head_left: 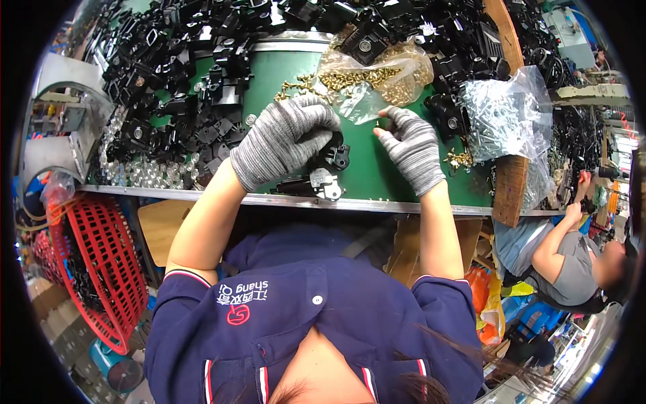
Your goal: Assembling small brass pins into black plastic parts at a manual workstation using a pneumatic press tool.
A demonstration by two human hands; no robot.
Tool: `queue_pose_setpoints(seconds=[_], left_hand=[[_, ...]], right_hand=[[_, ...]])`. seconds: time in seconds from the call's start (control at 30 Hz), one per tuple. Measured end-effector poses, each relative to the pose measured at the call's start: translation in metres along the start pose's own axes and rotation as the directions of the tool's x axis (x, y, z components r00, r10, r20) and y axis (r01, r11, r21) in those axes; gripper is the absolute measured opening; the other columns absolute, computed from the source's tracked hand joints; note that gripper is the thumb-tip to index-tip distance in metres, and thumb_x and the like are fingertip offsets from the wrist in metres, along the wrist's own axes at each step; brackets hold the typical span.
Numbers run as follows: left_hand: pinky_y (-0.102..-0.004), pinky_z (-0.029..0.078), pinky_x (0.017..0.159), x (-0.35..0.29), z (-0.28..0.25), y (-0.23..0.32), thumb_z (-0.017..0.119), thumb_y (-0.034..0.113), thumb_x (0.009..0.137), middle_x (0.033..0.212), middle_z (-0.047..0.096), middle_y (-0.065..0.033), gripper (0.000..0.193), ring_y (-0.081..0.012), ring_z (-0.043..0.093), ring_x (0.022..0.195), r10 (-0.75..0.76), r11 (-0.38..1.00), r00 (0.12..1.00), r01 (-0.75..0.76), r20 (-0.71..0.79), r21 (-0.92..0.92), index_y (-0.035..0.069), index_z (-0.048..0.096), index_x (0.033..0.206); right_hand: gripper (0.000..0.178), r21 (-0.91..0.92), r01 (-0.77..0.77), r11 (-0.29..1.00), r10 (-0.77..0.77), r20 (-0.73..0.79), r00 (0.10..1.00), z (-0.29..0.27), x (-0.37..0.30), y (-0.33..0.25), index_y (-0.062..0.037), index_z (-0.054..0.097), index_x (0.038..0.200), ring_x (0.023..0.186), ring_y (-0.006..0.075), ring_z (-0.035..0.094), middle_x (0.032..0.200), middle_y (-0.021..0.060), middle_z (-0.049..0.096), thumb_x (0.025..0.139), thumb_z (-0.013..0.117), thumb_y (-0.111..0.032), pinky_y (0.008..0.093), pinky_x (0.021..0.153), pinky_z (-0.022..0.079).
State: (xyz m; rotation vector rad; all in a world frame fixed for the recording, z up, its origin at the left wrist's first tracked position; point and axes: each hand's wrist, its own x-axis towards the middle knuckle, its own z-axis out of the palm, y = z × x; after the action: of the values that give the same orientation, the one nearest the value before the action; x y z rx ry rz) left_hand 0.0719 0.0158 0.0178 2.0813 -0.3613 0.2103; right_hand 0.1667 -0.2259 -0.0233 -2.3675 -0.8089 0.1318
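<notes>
My left hand, in a grey knitted glove with bare fingertips, is closed around a black plastic part above the table's front edge. The glove hides much of that part. Just below it, a black piece with a silvery metal plate shows at the edge. My right hand, gloved alike, is a little to the right, with thumb and forefinger drawn together. Whatever they pinch is too small to name. Beyond both hands, brass-coloured screws spill from a clear plastic bag onto the green tabletop.
Black plastic parts are heaped along the back and left. Clear small pieces lie front left. A bag of silvery screws rests by a wooden bar at right. A red basket stands lower left; another person sits at right.
</notes>
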Motion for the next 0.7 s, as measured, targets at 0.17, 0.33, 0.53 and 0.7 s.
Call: queue_pose_setpoints(seconds=[0.17,0.33,0.53,0.7], left_hand=[[-0.0352,0.055,0.083,0.004,-0.001,0.002,0.072,0.002,0.083,0.101,0.068,-0.0111,0.015,-0.0277,0.069,0.093,0.007,0.996,0.995,-0.016,0.097,0.093,0.005,0.070,0.097],[-0.0357,0.056,0.080,0.004,-0.007,0.007,0.072,0.004,0.083,0.103,0.066,-0.0102,0.015,-0.0290,0.068,0.093,0.011,0.998,0.984,-0.021,0.177,0.058,0.006,0.069,0.098],[-0.0378,0.056,0.078,0.007,-0.009,0.006,0.071,0.004,0.081,0.104,0.064,-0.0105,0.018,-0.0316,0.067,0.092,0.070,0.986,0.965,-0.106,0.254,0.131,0.006,0.067,0.098],[-0.0396,0.055,0.077,0.005,-0.005,0.012,0.070,0.003,0.078,0.103,0.063,-0.0111,0.020,-0.0331,0.066,0.091,0.023,0.968,0.968,-0.085,0.251,0.237,0.006,0.065,0.097]], right_hand=[[0.029,-0.268,0.171,0.948,-0.187,-0.036,0.982,0.019,0.010,0.011,-0.0105,0.066,0.108,0.076,0.0307,0.065,0.083,0.0127,0.065,0.082,0.073,-0.021,0.0443,0.072,0.053],[0.019,-0.168,0.125,0.978,-0.114,0.072,0.991,0.009,0.005,-0.003,-0.0038,0.070,0.102,0.065,0.0156,0.061,0.079,0.0095,0.064,0.083,0.072,-0.008,0.0297,0.064,0.052],[0.015,0.715,-0.319,0.622,0.238,0.216,0.947,0.012,-0.049,-0.057,-0.0014,0.070,0.095,0.062,0.0183,0.061,0.074,0.0085,0.065,0.081,0.076,-0.006,0.0292,0.065,0.052],[0.017,0.634,-0.088,0.768,0.202,-0.110,0.973,0.029,-0.055,-0.073,-0.0009,0.069,0.095,0.065,0.0143,0.060,0.078,0.0049,0.063,0.081,0.078,-0.003,0.0266,0.064,0.051]])
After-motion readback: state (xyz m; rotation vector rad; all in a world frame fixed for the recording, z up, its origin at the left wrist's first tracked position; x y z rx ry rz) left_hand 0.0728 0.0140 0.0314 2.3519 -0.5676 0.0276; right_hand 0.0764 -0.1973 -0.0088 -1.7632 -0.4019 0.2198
